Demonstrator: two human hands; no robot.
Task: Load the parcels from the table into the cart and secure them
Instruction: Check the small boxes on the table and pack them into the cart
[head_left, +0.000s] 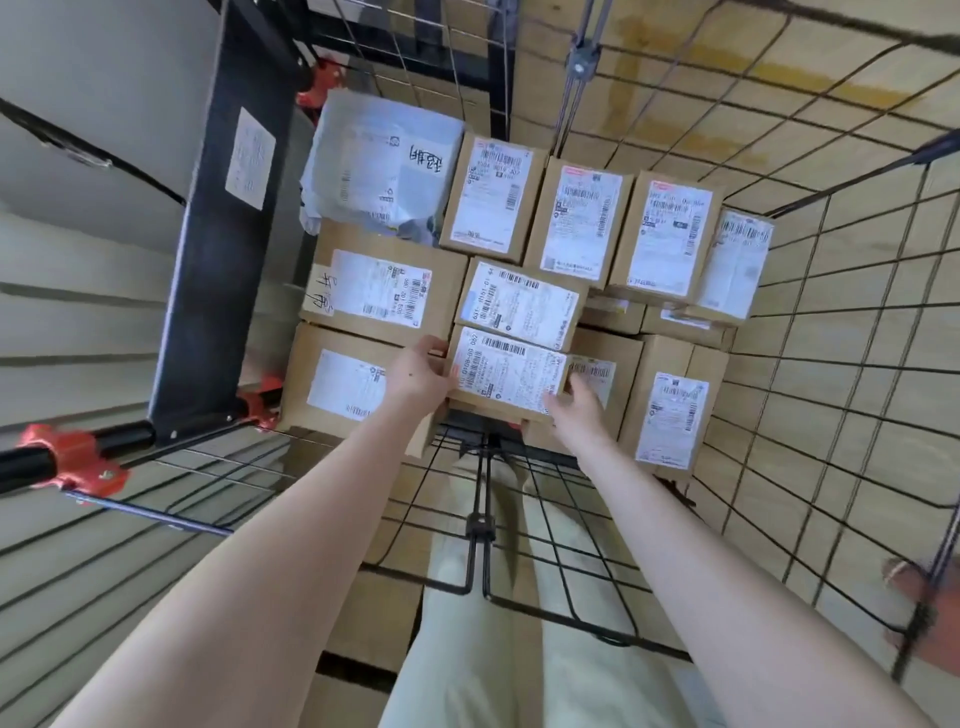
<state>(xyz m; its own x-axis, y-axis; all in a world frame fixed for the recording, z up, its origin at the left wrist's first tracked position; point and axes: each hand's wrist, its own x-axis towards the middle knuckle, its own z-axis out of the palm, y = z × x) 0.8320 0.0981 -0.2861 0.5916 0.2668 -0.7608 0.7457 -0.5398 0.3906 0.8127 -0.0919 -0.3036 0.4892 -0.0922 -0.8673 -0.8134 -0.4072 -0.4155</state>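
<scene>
I look down into a wire-mesh cart (810, 364) stacked with several labelled cardboard parcels. A small brown box (506, 371) with a white shipping label lies on top of the stack near the front. My left hand (418, 371) grips its left end, fingers curled over the edge. My right hand (576, 402) holds its lower right corner. Just behind it lies a similar box (522, 301). A grey plastic mailer bag (379, 166) sits at the back left, and a row of three upright boxes (579, 221) stands at the back.
A black panel (228, 223) with red clamps (72, 457) forms the cart's left side. The front mesh gate (478, 535) hangs below my arms, over my legs. Pale floor tiles show through the mesh on the right. A reddish object (919, 608) sits at the right edge.
</scene>
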